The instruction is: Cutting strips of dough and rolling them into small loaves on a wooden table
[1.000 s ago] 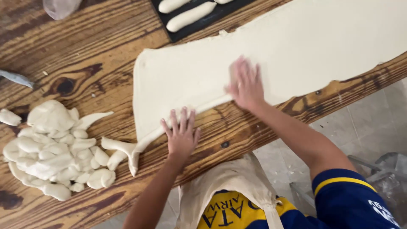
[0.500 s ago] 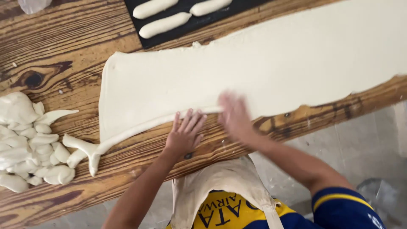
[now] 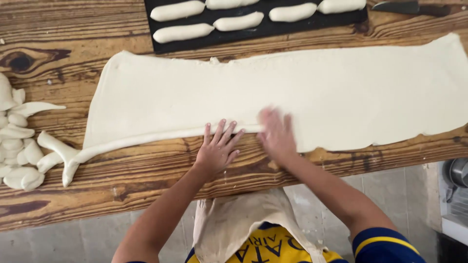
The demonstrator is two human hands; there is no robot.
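On the table, head view | I see the dough lying flat | left hand fingers spread wide on its rolled near edge | right hand flat on dough, blurry | tray behind.

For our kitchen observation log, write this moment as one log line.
left hand: flat on rolled dough edge | right hand: blurred, on dough sheet | tray of shaped pieces behind | scraps at left
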